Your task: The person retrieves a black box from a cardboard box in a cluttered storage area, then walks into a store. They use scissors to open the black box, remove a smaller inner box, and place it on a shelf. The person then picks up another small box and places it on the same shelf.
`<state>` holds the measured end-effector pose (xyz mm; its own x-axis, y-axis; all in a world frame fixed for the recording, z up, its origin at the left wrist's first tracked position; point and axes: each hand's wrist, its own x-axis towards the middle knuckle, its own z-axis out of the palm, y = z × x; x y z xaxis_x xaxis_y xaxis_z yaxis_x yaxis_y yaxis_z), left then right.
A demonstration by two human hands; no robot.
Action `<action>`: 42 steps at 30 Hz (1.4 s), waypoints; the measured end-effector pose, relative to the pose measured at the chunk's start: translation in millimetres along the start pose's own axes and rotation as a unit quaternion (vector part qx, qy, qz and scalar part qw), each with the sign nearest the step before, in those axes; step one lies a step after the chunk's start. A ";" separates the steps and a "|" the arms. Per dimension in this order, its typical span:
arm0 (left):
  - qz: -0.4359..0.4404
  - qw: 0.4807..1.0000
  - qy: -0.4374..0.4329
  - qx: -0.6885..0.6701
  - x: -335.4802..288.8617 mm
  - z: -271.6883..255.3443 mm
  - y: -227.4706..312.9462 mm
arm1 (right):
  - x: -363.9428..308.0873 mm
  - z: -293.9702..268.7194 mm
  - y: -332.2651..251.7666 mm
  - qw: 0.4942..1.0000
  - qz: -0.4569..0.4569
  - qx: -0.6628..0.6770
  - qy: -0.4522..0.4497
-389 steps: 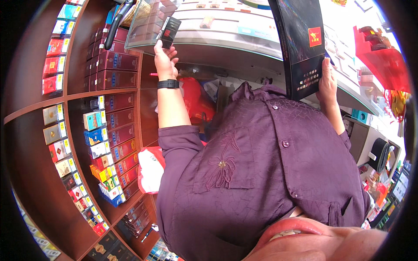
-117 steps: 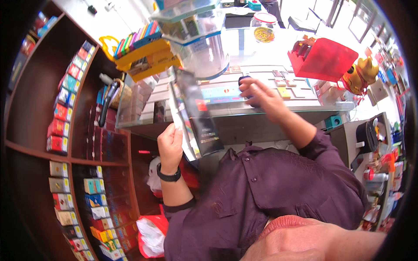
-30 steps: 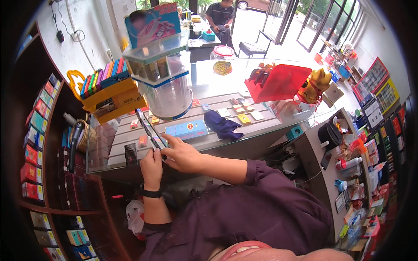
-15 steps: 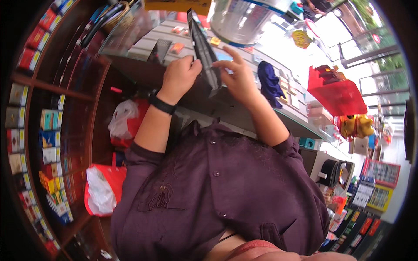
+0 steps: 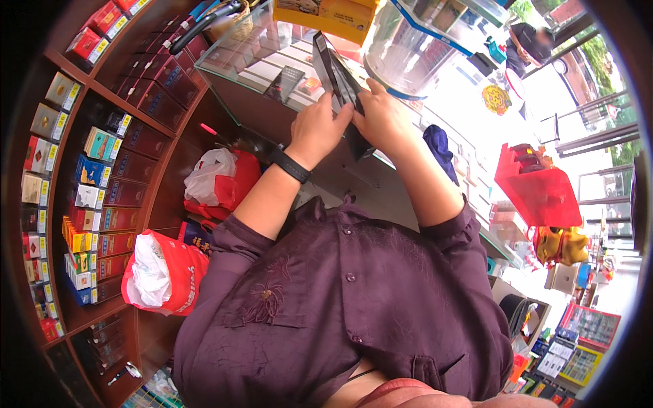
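Over the glass counter [image 5: 224, 58], a flat black object [image 5: 335, 64] with a shiny face stands steeply tilted; I see it nearly edge-on and cannot tell its exact kind. My left hand [image 5: 316, 129] grips its left side, thumb pressed against it. On the other side, my right hand [image 5: 386, 117] is closed at its edge, the fingertips partly hidden. The object's lower part reaches down between my wrists. Beside my right forearm lies a dark blue cloth [image 5: 439, 151] on the counter.
A clear tub with a blue rim [image 5: 401, 61] and a yellow box [image 5: 333, 19] stand beyond my hands. Shelves of small boxes [image 5: 88, 170] line the left, above red bags [image 5: 180, 272]. On the right are a red stand [image 5: 537, 187] and a gold figurine [image 5: 563, 246].
My right hand's spread fingers have closed onto the black object. The view has shifted, so my hands and the counter appear farther right.
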<state>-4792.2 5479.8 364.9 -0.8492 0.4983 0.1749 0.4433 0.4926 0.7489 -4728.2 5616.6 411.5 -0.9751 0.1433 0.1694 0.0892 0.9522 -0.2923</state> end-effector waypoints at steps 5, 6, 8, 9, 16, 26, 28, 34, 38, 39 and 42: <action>0.082 0.984 0.153 -0.039 28.8 -6.5 -10.3 | 6.0 1.4 -0.7 0.998 -0.051 0.032 -0.021; 0.060 0.986 0.140 -0.074 42.5 -9.3 -13.5 | 4.7 2.6 -1.1 0.998 -0.055 0.035 -0.007; 0.016 0.992 0.085 -0.091 61.7 -13.0 -21.9 | 2.1 5.0 -2.6 0.998 -0.050 0.033 0.001; -0.001 0.994 0.059 -0.093 71.3 -14.6 -26.3 | 1.6 6.0 -2.8 0.998 -0.052 0.036 0.008; -0.046 0.887 -0.056 -0.457 90.7 -6.6 -59.0 | 7.3 4.8 5.7 0.996 -0.032 0.078 -0.001; -0.072 0.882 -0.103 -0.454 81.6 -15.3 -55.3 | 49.4 15.3 10.5 0.991 -0.095 0.090 -0.012; -0.077 0.883 -0.110 -0.449 76.7 -18.7 -50.7 | 54.2 16.9 14.8 0.994 -0.068 0.091 0.005; -0.091 0.888 -0.080 -0.444 72.8 -11.0 -43.7 | 58.6 16.4 27.0 0.995 -0.065 0.075 0.005; -0.121 0.878 -0.074 -0.457 70.7 0.2 -38.4 | 58.7 13.5 19.7 0.997 -0.078 -0.023 -0.017; -0.128 0.879 -0.077 -0.454 70.0 1.4 -36.8 | 59.2 12.3 16.2 0.995 -0.072 -0.058 -0.029; -0.136 0.874 -0.087 -0.457 66.8 1.3 -31.7 | 58.7 5.9 7.3 0.995 -0.004 -0.083 -0.062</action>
<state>-4862.6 5498.4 352.0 -0.7959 0.5913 -0.1298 -0.2512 -0.1276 0.9595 -4786.0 5630.3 413.7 -0.9924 0.1118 0.0514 0.1043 0.9859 -0.1310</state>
